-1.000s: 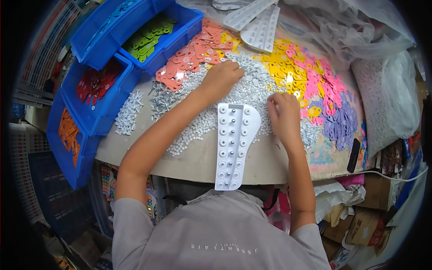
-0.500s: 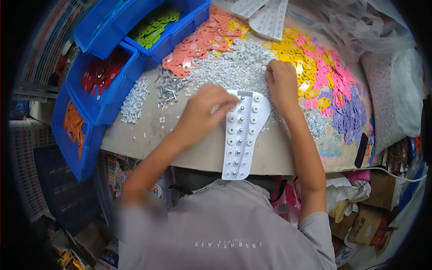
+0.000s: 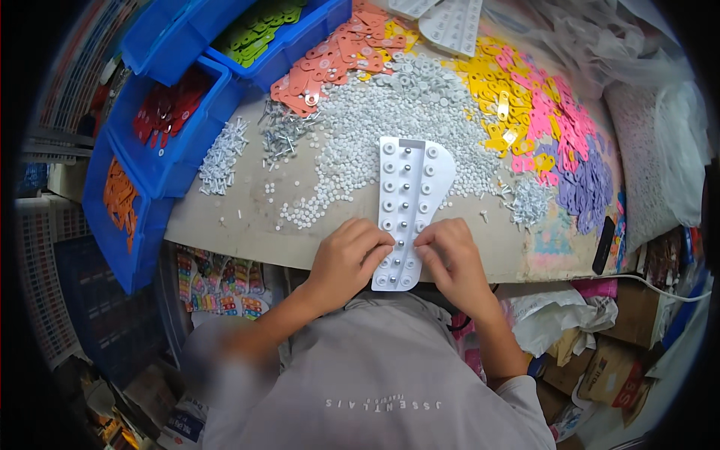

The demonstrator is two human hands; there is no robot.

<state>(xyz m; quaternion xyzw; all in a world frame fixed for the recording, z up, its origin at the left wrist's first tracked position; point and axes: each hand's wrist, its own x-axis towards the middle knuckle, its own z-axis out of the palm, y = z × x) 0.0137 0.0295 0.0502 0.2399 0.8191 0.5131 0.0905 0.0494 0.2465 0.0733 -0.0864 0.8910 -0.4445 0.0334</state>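
A white plastic board (image 3: 435,169) with one rounded, wider side lies near the table's front edge. Two rows of white round rings (image 3: 389,167) run along it, with a middle row of small metal pins (image 3: 405,205) between them. My left hand (image 3: 346,253) is closed in a pinch at the board's left row, low down. Opposite it, my right hand (image 3: 454,259) pinches at the right row. The fingertips cover a ring place on each side; whatever small piece they hold, if any, is hidden.
Beyond the board spreads a heap of small white caps (image 3: 352,124). Silver rivets (image 3: 223,157) lie left, beside blue bins (image 3: 176,161). Flat tabs in coral (image 3: 322,67), yellow (image 3: 491,101), pink (image 3: 555,112) and purple (image 3: 585,184) surround the heap. More white boards (image 3: 452,26) lie at the back.
Both hands have come nearer to me: the left from the board's upper left edge, the right from the heap of white caps. Both now pinch at the board's lower part.
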